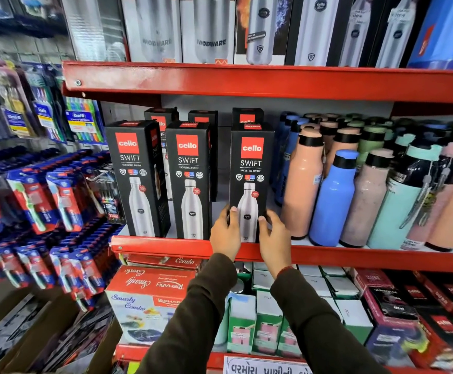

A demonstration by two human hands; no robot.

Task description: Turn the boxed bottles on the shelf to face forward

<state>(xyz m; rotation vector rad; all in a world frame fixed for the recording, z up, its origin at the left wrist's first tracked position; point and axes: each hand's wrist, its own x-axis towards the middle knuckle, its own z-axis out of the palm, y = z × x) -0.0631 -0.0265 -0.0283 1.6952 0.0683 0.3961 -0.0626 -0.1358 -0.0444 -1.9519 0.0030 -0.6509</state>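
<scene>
Three tall black boxed bottles stand in a front row on the red shelf point(166, 245), each showing its printed front. The left box point(136, 179) is turned slightly so that its side also shows. The middle box point(189, 182) faces forward. The right box point(251, 179) faces forward, and both hands grip its bottom: my left hand point(225, 233) on its left edge, my right hand point(272, 236) on its right edge. Three more black boxes point(247, 116) stand behind the row, mostly hidden.
Loose peach, blue, green and black bottles point(333, 198) crowd the shelf right of the boxes. The upper red shelf point(247, 79) holds more boxed bottles. Toothbrush packs point(58, 195) hang at the left. Cartons point(150, 300) fill the shelf below.
</scene>
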